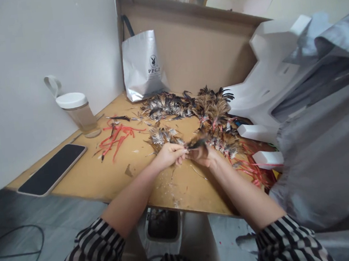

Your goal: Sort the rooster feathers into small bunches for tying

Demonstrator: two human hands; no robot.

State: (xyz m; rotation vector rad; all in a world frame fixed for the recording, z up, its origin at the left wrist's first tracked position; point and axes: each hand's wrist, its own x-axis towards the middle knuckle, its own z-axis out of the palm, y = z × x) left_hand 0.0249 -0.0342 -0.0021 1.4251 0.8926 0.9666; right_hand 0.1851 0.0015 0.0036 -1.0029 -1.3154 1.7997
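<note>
the fingers of my left hand (169, 154) and right hand (206, 158) pinch dark feathers (197, 144) (slightly blurred) over the tan counter (105, 181).

The left hand (169, 155) and right hand (207, 158) meet low over a yellow counter (99, 184), fingers pinching dark feathers (197, 144), partly blurred. Behind them lie heaped brown and black feather clusters (167, 106). At left: red strips (119, 136), a dark-screened phone (52, 169) and a white-lidded cup (82, 117). At rear: a silver bag (140, 69) beside a cardboard panel (204, 54); more red strands (255, 172) at right.
</note>
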